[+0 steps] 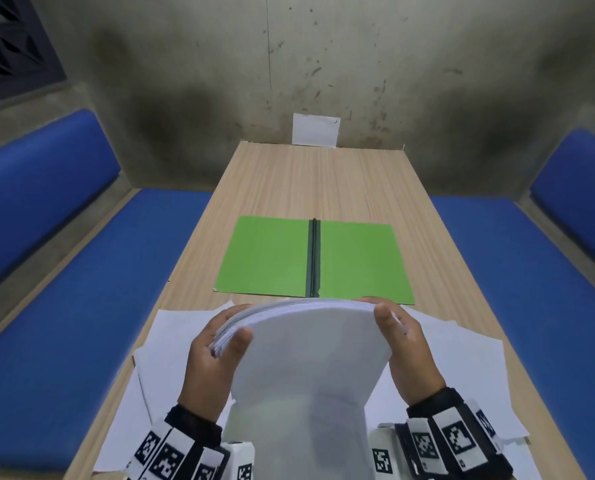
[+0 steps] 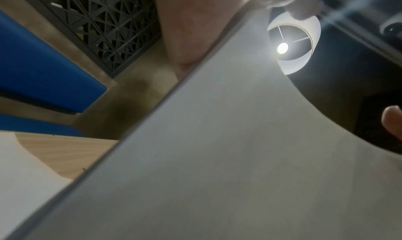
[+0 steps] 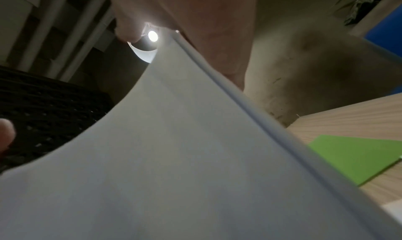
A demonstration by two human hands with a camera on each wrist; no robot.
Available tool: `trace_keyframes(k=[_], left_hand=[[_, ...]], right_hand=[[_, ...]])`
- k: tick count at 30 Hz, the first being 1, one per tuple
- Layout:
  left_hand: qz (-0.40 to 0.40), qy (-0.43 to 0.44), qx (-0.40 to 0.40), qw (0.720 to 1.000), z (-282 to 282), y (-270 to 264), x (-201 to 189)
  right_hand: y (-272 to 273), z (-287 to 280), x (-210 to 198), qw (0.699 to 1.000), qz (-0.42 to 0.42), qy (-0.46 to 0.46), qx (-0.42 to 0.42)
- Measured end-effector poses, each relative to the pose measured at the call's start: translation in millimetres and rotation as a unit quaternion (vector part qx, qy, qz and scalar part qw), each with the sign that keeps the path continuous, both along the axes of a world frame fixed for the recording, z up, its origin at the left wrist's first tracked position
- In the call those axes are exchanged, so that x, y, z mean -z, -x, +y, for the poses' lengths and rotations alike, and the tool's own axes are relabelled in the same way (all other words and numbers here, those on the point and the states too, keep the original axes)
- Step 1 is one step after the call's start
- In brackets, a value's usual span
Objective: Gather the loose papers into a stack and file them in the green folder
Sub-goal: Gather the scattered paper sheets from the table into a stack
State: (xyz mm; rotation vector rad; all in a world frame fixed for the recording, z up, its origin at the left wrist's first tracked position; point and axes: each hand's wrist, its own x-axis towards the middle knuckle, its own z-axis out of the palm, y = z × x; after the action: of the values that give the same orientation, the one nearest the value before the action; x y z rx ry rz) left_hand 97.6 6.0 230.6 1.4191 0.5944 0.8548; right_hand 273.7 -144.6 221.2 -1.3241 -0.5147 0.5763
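Note:
A thick stack of white papers (image 1: 306, 344) stands upright above the near end of the table, bowed toward me. My left hand (image 1: 220, 351) grips its left edge and my right hand (image 1: 398, 336) grips its right edge, thumbs on the near face. The stack (image 2: 217, 157) fills the left wrist view, and the same stack (image 3: 174, 157) fills the right wrist view. The green folder (image 1: 268, 258) lies open and flat just beyond the stack, its dark spine in the middle; a corner of the folder (image 3: 352, 156) shows past the paper edge. More loose sheets (image 1: 469, 358) lie flat under my hands.
The wooden table (image 1: 324, 181) runs away from me to a stained concrete wall. A white card (image 1: 315, 129) leans on that wall at the far end. Blue padded benches (image 1: 81, 306) flank the table on both sides.

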Motion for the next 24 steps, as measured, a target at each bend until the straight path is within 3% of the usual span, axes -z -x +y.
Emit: trace_keyframes(k=[7, 11, 14, 18, 21, 24], left_hand=[[0.005, 0.017, -0.117, 0.993, 4, -19, 1], [-0.012, 0.004, -0.021, 1.000, 10, -8, 13], [0.067, 0.027, 0.042, 0.997, 11, 0, 38], [0.234, 0.028, 0.039, 0.971, 10, 3, 85], [0.235, -0.007, 0.028, 0.972, 8, 2, 103], [0.240, 0.029, 0.000, 0.970, 10, 0, 99]], right_hand=[[-1, 10, -2, 0.996, 0.056, 0.021, 0.066], [1, 2, 9, 1.000, 0.025, 0.017, 0.005], [4, -2, 26, 0.996, 0.038, 0.074, -0.026], [5, -2, 56, 0.983, 0.087, 0.159, -0.019], [6, 0, 68, 0.977, 0.072, 0.200, -0.010], [3, -4, 82, 0.973, 0.044, 0.228, 0.004]])
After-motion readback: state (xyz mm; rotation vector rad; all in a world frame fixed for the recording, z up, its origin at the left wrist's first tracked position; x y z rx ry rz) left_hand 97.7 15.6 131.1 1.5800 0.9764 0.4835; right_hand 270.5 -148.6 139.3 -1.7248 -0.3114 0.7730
